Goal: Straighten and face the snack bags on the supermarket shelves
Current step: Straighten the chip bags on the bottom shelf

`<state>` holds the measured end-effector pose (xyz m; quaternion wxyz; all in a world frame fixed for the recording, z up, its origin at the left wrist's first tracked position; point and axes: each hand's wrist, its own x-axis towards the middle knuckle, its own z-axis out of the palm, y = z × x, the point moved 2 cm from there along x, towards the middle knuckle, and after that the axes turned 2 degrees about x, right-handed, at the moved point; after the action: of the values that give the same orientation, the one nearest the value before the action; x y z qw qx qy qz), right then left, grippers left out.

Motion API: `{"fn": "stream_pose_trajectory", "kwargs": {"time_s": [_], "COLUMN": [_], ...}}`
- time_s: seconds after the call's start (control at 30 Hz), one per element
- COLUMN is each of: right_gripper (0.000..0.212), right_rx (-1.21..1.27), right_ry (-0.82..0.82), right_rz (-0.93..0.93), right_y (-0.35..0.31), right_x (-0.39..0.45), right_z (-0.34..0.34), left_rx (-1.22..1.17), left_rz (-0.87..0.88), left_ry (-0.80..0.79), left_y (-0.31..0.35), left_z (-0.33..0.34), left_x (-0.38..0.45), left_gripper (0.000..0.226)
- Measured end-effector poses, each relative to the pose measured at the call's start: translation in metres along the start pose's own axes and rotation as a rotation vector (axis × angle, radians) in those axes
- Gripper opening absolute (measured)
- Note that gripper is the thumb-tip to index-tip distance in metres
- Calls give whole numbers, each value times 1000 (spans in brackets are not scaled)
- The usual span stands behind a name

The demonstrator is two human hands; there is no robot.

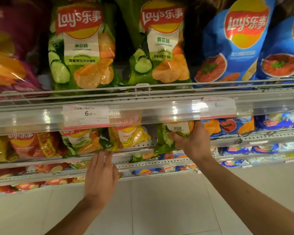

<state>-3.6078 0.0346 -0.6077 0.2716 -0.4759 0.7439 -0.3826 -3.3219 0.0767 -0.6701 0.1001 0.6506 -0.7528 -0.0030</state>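
Two hands are at the second shelf. Her right hand point(192, 139) grips a green cucumber-flavour bag point(166, 138) under the price rail point(143, 114), fingers curled round its front. Left hand point(100, 173) lies flat with straight fingers at the shelf edge point(134, 150), just below a yellow bag point(129, 134) beside it.

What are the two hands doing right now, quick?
Left hand: open, fingers straight, tips touching the yellow bag at the shelf edge.
Right hand: gripping the green bag.
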Motion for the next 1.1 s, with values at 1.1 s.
{"fn": "stream_pose_trajectory", "kwargs": {"time_s": [1.1], "right_gripper": [71], "right_rx": [147], "right_ry": [-188], "right_rz": [19], "right_y": [38], "right_x": [19], "right_z": [41], "left_rx": [-75], "left_rz": [-47], "left_ry": [-92], "left_y": [4], "left_z": [0], "left_x": [0], "left_gripper": [59]}}
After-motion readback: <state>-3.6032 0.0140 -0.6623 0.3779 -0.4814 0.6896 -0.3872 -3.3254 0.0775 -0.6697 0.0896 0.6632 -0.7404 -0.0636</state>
